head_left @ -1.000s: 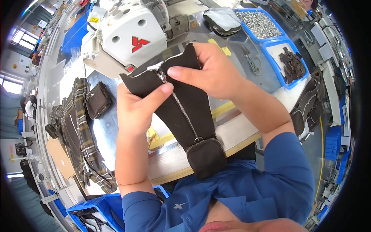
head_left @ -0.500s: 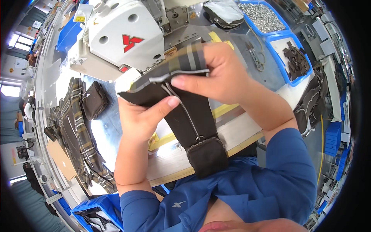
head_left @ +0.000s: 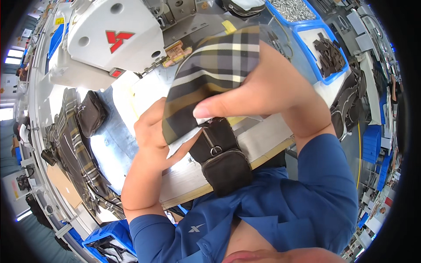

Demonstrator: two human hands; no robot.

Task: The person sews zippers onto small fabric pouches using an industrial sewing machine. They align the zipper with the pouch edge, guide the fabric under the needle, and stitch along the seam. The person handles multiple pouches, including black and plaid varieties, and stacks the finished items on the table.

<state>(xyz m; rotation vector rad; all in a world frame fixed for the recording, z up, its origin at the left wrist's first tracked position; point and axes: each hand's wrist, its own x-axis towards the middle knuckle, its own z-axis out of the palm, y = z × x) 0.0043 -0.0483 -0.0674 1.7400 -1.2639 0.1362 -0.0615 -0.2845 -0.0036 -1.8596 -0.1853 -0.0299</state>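
A plaid fabric piece (head_left: 210,65) in olive, black and white is stretched between my two hands, its patterned face showing. My left hand (head_left: 151,131) grips its lower left edge, the fingers partly behind the cloth. On the other side my right hand (head_left: 267,90) pinches it, thumb pressed on the folded lower edge. Below the plaid hangs dark fabric with a zip (head_left: 209,136) and a metal ring (head_left: 215,151). At its lower end a small dark zipped pouch (head_left: 228,173) rests against my shirt by the table edge.
A white industrial sewing machine (head_left: 109,39) stands just ahead on the left. Plaid pieces (head_left: 81,153) and a dark pouch (head_left: 91,113) lie at the left. Blue trays of metal parts (head_left: 294,11) and dark tabs (head_left: 330,57) sit at the far right, with dark pieces (head_left: 348,98) nearer.
The fabric has been turned so its plaid face shows where the dark side and zip were. The left hand has moved down; the view has shifted slightly.
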